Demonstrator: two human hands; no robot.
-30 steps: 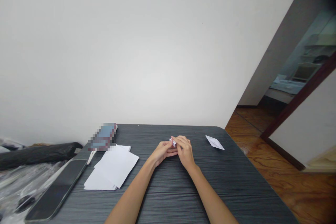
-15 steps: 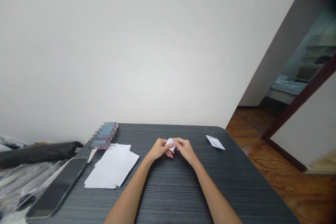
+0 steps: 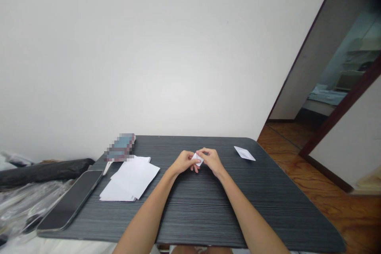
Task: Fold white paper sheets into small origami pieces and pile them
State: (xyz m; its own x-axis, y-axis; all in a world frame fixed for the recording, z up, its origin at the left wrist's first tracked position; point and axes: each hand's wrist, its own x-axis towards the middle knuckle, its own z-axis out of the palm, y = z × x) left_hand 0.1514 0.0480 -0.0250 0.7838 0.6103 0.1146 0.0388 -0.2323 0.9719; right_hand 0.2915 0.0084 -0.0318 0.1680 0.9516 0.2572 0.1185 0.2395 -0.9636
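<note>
Right now, a small white piece of folded paper is over the dark, stripy, flat table. The left hand and the right hand both pinch it. It could rip or crumple if they tug too hard. No words or labels can be read anywhere.

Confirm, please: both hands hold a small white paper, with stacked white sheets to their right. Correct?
Wrong side: the head view shows the stacked white sheets to the left. The left hand and right hand do hold the small white paper.
</note>
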